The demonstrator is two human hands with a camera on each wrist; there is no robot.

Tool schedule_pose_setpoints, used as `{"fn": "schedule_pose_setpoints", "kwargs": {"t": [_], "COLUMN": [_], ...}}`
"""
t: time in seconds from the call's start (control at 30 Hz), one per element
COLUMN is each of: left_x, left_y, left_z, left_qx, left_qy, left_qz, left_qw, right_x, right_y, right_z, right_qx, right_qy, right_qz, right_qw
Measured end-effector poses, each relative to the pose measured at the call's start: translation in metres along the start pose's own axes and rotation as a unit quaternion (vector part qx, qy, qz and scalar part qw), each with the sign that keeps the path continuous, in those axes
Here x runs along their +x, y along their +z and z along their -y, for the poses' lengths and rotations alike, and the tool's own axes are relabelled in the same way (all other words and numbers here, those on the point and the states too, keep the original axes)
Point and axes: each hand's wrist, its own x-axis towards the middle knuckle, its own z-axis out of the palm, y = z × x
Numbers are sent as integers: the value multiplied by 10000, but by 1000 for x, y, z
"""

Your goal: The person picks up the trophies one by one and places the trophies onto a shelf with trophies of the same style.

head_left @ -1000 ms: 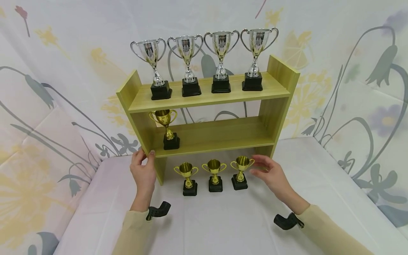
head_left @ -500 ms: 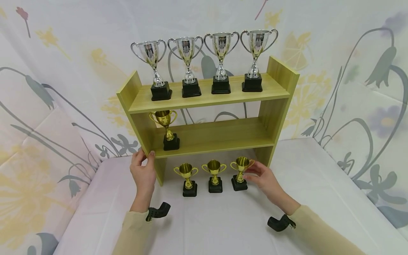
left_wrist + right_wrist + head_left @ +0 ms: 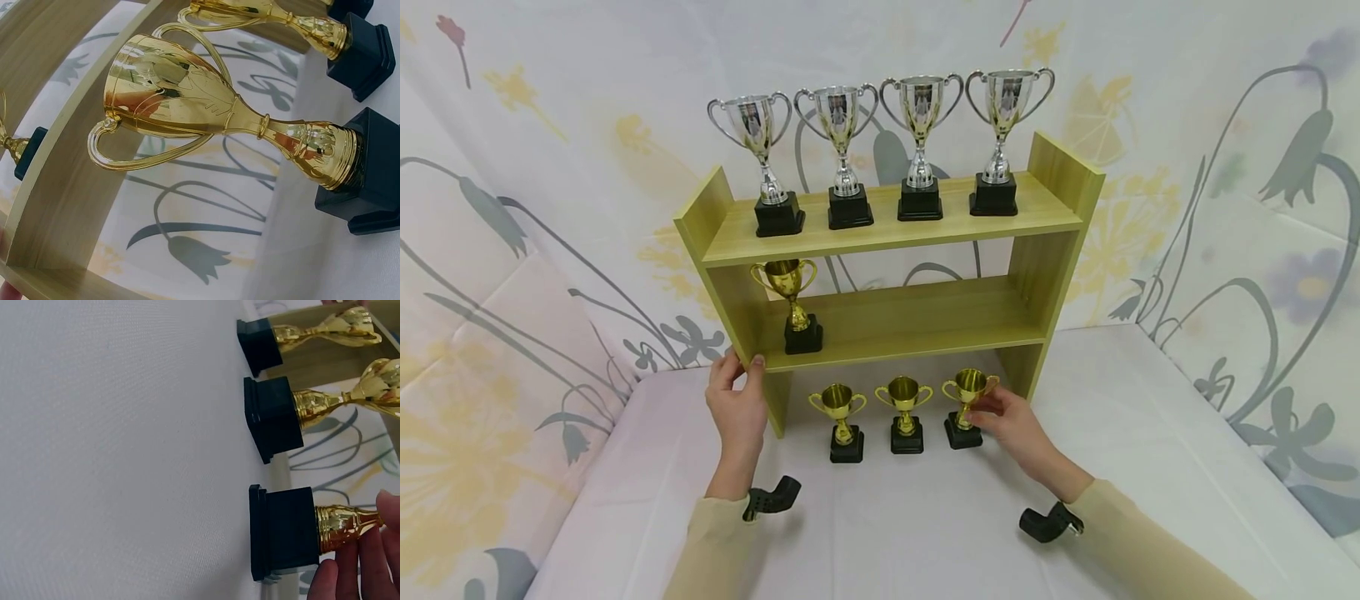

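A wood-coloured shelf [image 3: 917,321] stands on the white cloth. My left hand [image 3: 737,412] grips its left side panel, thumb on the front edge; the other fingers are partly hidden behind it. Three small gold trophies stand in front: a left one [image 3: 846,433], a middle one [image 3: 906,412] and a right one [image 3: 967,388]. My right hand [image 3: 1011,429] holds the right trophy by its stem, thumb and fingers around it in the right wrist view. Its black base [image 3: 290,528] rests on the cloth. Another gold trophy [image 3: 802,329] stands at the middle shelf's left end.
Several silver trophies [image 3: 920,150] stand in a row on the top shelf. Behind the shelf hangs a flower-patterned cloth [image 3: 1217,167]. The white tablecloth [image 3: 910,533] spreads out in front of the trophies.
My right hand has moved left from beside the right gold trophy and closed around its stem. The left hand stays on the shelf's side; the trophies have not moved.
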Motion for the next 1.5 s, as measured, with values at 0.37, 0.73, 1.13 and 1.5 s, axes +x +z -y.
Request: {"fn": "schedule_pose_setpoints", "kwargs": {"t": [0.37, 0.73, 1.13, 1.5], "left_x": [-13, -10, 1, 7], "left_y": [2, 4, 1, -6], "left_z": [-40, -27, -2, -3], "left_qx": [62, -76, 80, 94], "left_qy": [21, -4, -91, -59], "left_qz": [43, -14, 108, 271], "left_qw": [10000, 10000, 9999, 9996], "right_x": [1, 2, 3, 2], "right_y": [-1, -1, 2, 6], "right_z": [-5, -4, -10, -7], "right_qx": [-102, -424, -677, -1143], "right_qy": [135, -48, -47, -216], "right_qz": [-218, -320, -470, -524], "right_qw": [9996, 9986, 9966, 9918]}}
